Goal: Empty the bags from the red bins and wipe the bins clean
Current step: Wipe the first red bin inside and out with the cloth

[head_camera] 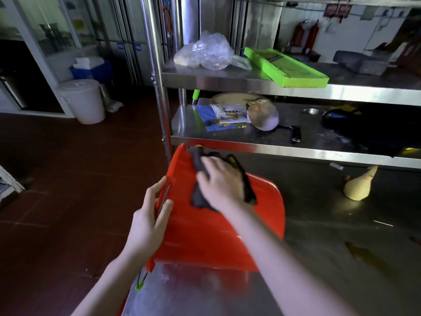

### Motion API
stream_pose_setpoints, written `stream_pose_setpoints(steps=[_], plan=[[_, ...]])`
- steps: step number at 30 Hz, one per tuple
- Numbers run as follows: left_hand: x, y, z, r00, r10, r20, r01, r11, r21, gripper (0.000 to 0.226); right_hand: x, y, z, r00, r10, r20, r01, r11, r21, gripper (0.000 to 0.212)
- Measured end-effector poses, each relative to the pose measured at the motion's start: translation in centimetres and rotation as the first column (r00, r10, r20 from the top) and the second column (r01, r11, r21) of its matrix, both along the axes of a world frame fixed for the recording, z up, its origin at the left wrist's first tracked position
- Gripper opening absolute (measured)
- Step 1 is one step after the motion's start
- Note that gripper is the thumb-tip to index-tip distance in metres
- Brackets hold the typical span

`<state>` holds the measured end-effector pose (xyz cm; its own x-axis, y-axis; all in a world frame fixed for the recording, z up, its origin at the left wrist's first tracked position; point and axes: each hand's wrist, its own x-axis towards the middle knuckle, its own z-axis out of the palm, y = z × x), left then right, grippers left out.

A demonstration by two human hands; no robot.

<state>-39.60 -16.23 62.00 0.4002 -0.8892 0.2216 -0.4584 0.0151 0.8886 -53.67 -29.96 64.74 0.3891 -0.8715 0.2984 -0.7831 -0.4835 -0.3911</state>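
A red bin (205, 236) lies on its side on the steel table (330, 258), its outer wall facing up. My left hand (148, 222) grips the bin's left edge, fingers curled over the thin metal handle there. My right hand (219, 185) presses a dark cloth (198, 197) flat against the bin's upper wall, fingers spread over the cloth. The cloth reaches up toward the bin's far end. The inside of the bin is hidden from view.
A steel shelf rack (250, 80) stands behind the bin, holding a clear plastic bag (207, 52), a green slicer board (284, 66), papers and a pot. A pale squash (357, 187) lies on the table at the right. A white bucket (83, 100) stands on the floor to the left.
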Motion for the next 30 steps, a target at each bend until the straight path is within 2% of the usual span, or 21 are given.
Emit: stream_pose_setpoints(steps=[2, 4, 7, 11, 14, 16, 17, 19, 20, 21, 23, 26, 28, 30], plan=[[0.7, 0.1, 0.5, 0.999, -0.001, -0.054, 0.003, 0.999, 0.038, 0.036, 2.8, 3.1, -0.1, 0.996, 0.093, 0.014, -0.091, 0.987, -0.133, 0.048], [1.4, -1.0, 1.5, 0.996, 0.028, -0.085, -0.02, 0.996, 0.092, 0.023, 3.4, 5.3, -1.0, 0.996, 0.09, 0.016, -0.085, 0.979, -0.187, 0.051], [1.5, -4.9, 2.6, 0.991, 0.125, -0.038, -0.116, 0.976, 0.183, 0.05, 3.0, 7.3, -2.9, 0.992, 0.125, -0.016, -0.125, 0.968, -0.215, 0.057], [-0.5, -6.9, 3.1, 0.972, 0.229, 0.06, -0.235, 0.964, 0.125, 0.048, 0.4, 6.7, -3.9, 0.989, 0.149, 0.014, -0.141, 0.958, -0.251, 0.056], [-1.1, -5.0, 2.7, 0.971, 0.236, 0.039, -0.239, 0.966, 0.096, 0.048, -4.2, 3.8, -3.9, 0.998, 0.003, 0.065, 0.014, 0.967, -0.256, 0.048], [-1.6, -3.4, 2.1, 0.976, 0.219, 0.005, -0.219, 0.974, 0.06, 0.046, -7.8, 1.3, -3.7, 0.982, -0.18, 0.062, 0.188, 0.968, -0.165, 0.045], [-2.0, -2.6, 1.7, 0.978, 0.208, 0.006, -0.208, 0.977, 0.041, 0.045, -9.4, 0.1, -3.3, 0.966, -0.257, 0.023, 0.258, 0.965, -0.055, 0.043], [-2.8, -1.4, 0.9, 0.981, 0.192, 0.005, -0.192, 0.981, 0.022, 0.044, -10.7, -1.7, -2.5, 0.937, -0.344, -0.052, 0.348, 0.921, 0.175, 0.04], [-3.0, -1.1, 0.7, 0.982, 0.188, -0.003, -0.188, 0.982, 0.012, 0.044, -10.1, -2.2, -2.2, 0.936, -0.346, -0.065, 0.352, 0.915, 0.199, 0.039], [-3.0, -1.1, 0.5, 0.982, 0.187, -0.012, -0.187, 0.982, 0.0, 0.045, -8.6, -2.0, -1.8, 0.946, -0.319, -0.066, 0.326, 0.93, 0.171, 0.038], [-2.6, -1.7, 0.8, 0.98, 0.197, 0.013, -0.197, 0.98, -0.016, 0.045, -4.0, -0.1, -0.8, 0.989, -0.143, -0.024, 0.144, 0.989, 0.032, 0.036], [-1.6, -2.7, 1.1, 0.969, 0.235, 0.081, -0.232, 0.972, -0.035, 0.042, 2.2, 3.7, -0.6, 0.988, 0.157, 0.009, -0.154, 0.979, -0.133, 0.044], [-1.5, -2.6, 0.9, 0.968, 0.241, 0.072, -0.238, 0.97, -0.047, 0.042, 2.6, 4.4, -0.8, 0.977, 0.213, 0.012, -0.209, 0.967, -0.144, 0.048], [-1.2, -1.9, 0.3, 0.968, 0.241, 0.069, -0.235, 0.968, -0.084, 0.042, 0.3, 3.6, -1.6, 0.982, 0.188, 0.02, -0.181, 0.967, -0.18, 0.048]])
